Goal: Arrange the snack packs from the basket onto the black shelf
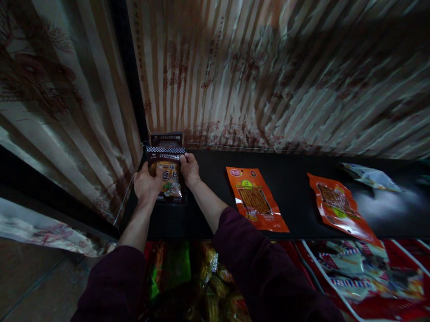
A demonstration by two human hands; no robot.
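Note:
A dark snack packet [169, 183] with a checkered top band lies on the black shelf [206, 180] at its left end. Another packet [166, 137] of the same look shows just behind it, mostly covered. My left hand [147, 183] grips the front packet's left edge, thumb over its face. At its upper right corner, my right hand [190, 169] pinches the same packet between thumb and fingers. To the right lies a flat orange snack packet [257, 199], apart from both hands.
Farther right, a second orange packet [340, 206] overhangs the shelf's front edge, near a silvery packet [370, 177]. Striped curtains [243, 74] hang behind and left, beside a dark post [129, 52]. Below sit wrapped foods [209, 298] and a red bag [385, 300] of small packets.

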